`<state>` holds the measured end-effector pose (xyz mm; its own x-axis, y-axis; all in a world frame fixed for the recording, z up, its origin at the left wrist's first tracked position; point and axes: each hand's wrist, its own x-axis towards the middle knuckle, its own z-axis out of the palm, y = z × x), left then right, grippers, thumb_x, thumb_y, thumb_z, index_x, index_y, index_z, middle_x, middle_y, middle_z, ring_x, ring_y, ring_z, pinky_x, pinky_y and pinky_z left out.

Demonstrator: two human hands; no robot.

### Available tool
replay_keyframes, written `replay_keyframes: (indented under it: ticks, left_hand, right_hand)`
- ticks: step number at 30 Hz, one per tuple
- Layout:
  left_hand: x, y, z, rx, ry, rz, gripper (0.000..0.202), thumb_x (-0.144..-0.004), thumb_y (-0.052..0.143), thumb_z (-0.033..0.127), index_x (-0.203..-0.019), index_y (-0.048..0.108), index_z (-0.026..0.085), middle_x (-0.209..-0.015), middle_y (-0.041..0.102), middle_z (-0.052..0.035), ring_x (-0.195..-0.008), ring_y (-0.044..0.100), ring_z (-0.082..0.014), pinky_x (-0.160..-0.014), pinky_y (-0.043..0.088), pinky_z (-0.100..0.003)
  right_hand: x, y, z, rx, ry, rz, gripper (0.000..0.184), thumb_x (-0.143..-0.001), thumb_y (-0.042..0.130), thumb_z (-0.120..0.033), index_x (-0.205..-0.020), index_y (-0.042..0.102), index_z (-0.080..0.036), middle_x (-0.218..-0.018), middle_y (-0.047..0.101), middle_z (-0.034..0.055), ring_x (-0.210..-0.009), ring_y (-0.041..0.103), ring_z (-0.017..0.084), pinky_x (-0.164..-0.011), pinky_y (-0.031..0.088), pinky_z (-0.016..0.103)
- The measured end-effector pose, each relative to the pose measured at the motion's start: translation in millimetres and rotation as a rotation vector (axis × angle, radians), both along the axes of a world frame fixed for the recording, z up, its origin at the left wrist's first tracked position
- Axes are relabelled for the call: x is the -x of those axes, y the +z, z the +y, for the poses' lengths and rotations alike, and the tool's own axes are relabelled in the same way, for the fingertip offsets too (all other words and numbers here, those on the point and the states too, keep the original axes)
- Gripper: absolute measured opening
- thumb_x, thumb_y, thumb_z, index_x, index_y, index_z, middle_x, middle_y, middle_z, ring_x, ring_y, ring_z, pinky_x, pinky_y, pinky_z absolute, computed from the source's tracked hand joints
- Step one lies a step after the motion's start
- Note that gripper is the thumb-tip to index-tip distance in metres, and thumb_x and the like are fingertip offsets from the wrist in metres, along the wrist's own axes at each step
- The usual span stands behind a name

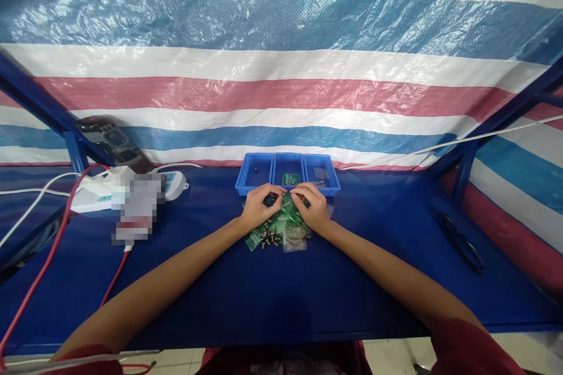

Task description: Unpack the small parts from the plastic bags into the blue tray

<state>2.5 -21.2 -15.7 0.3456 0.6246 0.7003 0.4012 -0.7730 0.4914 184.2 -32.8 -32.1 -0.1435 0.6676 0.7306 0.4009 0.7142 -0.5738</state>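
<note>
Step in hand: apparently handling a part above the pile. Left hand: fingers narrow, seemingly holding the part. Right hand, over the pile's right: fingertips close; hold cannot be told. Next move likely calls for a steady pinch.

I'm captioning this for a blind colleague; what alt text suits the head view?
A person's left hand and right hand are close together over green pieces and small dark parts heaped on a blue table. Behind them, three blue trays stand in a row before a striped sheet.
</note>
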Motion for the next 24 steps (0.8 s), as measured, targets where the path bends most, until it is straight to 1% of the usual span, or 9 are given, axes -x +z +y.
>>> replay_keyframes:
  ticks: [6, 9, 11, 18, 24]
  left_hand:
    - [1.0, 0.1, 1.1, -0.01, 0.014, 0.002, 0.008, -0.084, 0.056, 0.019, -0.09, 0.061, 0.016, -0.082, 0.066, -0.0042, -0.064, 0.059, -0.0114, -0.062, 0.049, -0.024]
    - [0.6, 1.5, 1.0, -0.032, 0.001, 0.001, 0.007, -0.085, 0.056, 0.019, -0.09, 0.061, 0.016, -0.076, 0.063, -0.0028, -0.063, 0.057, -0.011, -0.061, 0.048, -0.024]
    - [0.2, 2.4, 1.0, -0.045, -0.012, 0.005, 0.009, -0.086, 0.056, 0.02, -0.092, 0.062, 0.016, -0.075, 0.063, -0.003, -0.064, 0.058, -0.0116, -0.061, 0.049, -0.024]
    - [0.6, 1.4, 1.9, -0.072, -0.055, -0.009, 0.016, -0.087, 0.057, 0.018, -0.102, 0.064, 0.016, -0.088, 0.066, -0.0069, -0.07, 0.06, -0.0129, -0.061, 0.05, -0.024]
    - [1.5, 0.4, 1.9, -0.051, -0.046, 0.004, 0.02, -0.089, 0.055, 0.022, -0.105, 0.065, 0.018, -0.094, 0.066, -0.0081, -0.076, 0.061, -0.0141, -0.063, 0.051, -0.026]
  right_hand:
    - [-0.3, 1.5, 0.2, -0.02, 0.014, -0.001, 0.017, -0.092, 0.049, -0.025, -0.093, 0.064, -0.019, -0.091, 0.059, 0.0081, -0.063, 0.056, 0.013, -0.059, 0.052, 0.029]
    - [-0.4, 2.5, 0.3, -0.02, 0.01, -0.013, 0.016, -0.092, 0.048, -0.025, -0.092, 0.063, -0.019, -0.09, 0.06, 0.0078, -0.063, 0.056, 0.013, -0.06, 0.052, 0.029]
    - [-0.3, 2.7, 0.5, -0.025, 0.006, -0.014, 0.016, -0.092, 0.048, -0.025, -0.092, 0.063, -0.019, -0.09, 0.06, 0.0076, -0.063, 0.055, 0.013, -0.06, 0.052, 0.029]
    - [-0.1, 1.9, 0.8, -0.012, 0.011, -0.016, 0.016, -0.092, 0.048, -0.025, -0.093, 0.063, -0.019, -0.09, 0.06, 0.0078, -0.063, 0.055, 0.013, -0.059, 0.052, 0.028]
    - [-0.9, 1.5, -0.6, 0.008, 0.008, -0.004, 0.017, -0.092, 0.048, -0.026, -0.094, 0.064, -0.019, -0.091, 0.06, 0.0078, -0.064, 0.056, 0.013, -0.06, 0.052, 0.029]
